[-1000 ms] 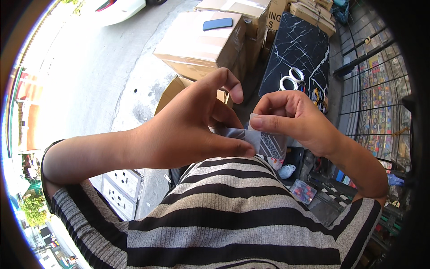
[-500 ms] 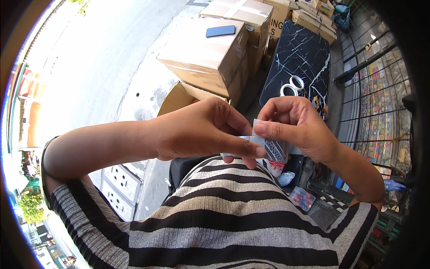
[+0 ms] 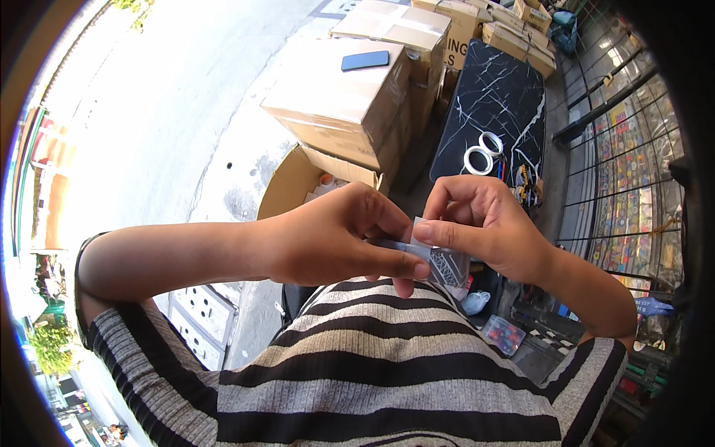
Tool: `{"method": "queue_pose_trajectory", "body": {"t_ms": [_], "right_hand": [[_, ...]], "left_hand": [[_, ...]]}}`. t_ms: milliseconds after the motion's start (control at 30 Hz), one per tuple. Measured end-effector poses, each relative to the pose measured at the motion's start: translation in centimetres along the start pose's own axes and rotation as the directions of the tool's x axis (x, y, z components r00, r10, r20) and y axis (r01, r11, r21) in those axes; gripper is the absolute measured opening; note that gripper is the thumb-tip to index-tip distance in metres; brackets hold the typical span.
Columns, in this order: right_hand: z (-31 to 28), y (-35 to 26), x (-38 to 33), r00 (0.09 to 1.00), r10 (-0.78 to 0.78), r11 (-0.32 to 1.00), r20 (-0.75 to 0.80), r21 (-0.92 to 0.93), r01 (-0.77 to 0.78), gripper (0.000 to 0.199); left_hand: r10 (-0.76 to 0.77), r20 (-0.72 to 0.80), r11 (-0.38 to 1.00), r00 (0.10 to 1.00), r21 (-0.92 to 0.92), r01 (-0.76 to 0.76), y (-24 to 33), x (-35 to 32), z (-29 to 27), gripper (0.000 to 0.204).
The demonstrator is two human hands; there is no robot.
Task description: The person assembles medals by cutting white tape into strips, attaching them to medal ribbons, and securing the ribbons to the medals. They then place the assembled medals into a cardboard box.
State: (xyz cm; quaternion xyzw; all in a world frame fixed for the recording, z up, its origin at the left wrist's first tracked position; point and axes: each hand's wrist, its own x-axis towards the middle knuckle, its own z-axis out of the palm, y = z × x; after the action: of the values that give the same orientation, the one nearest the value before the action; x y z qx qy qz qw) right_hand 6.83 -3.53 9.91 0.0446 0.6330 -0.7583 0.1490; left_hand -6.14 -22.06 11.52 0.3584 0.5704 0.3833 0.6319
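A small clear plastic packet (image 3: 450,267) with a white pattern lies between my hands, in front of my striped shirt. My left hand (image 3: 331,235) is closed on its left side, thumb on top and fingers beneath. At the packet's upper edge, my right hand (image 3: 484,223) pinches a small whitish flap (image 3: 421,232) between thumb and forefinger. Whether this flap is part of the packet or a separate piece I cannot tell. My left fingers hide some of the packet.
A dark phone (image 3: 365,61) lies on a large cardboard box (image 3: 320,93). Nearer is an open carton (image 3: 283,182). White tape rolls (image 3: 477,160) sit on a black marbled table (image 3: 491,82). Black wire grid (image 3: 607,89) runs along the right; a clear case of coloured pieces (image 3: 503,334) is below.
Both hands and the packet sit slightly lower in the picture, and the right hand has shifted a little left. The packet's red-and-white lower part shows less. The grips look the same.
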Motion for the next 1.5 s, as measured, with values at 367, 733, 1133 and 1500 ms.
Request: {"method": "queue_pose_trajectory", "body": {"t_ms": [367, 733, 1133, 1500], "right_hand": [[0.1, -0.5, -0.1, 0.992, -0.123, 0.989, -0.034, -0.082, 0.12, 0.009], [-1.0, -1.3, -0.4, 0.85, -0.526, 0.69, -0.026, -0.597, 0.409, 0.008], [1.9, -3.4, 0.8, 0.407, -0.744, -0.398, 0.53, -0.84, 0.368, 0.009], [2.7, -3.8, 3.3, 0.327, -0.742, -0.384, 0.586, -0.77, 0.509, 0.019]], "left_hand": [[0.103, 0.02, 0.993, 0.994, 0.053, -0.104, 0.2, 0.3, 0.0, 0.033], [0.288, 0.112, 0.954, 0.951, -0.122, -0.274, -0.6, 2.2, -0.6, 0.037], [0.351, -0.202, 0.913, 0.914, -0.145, -0.382, 0.1, -0.7, -0.4, 0.027], [0.393, -0.427, 0.894, 0.815, -0.032, -0.448, 0.3, -3.2, -1.6, 0.024]]}}
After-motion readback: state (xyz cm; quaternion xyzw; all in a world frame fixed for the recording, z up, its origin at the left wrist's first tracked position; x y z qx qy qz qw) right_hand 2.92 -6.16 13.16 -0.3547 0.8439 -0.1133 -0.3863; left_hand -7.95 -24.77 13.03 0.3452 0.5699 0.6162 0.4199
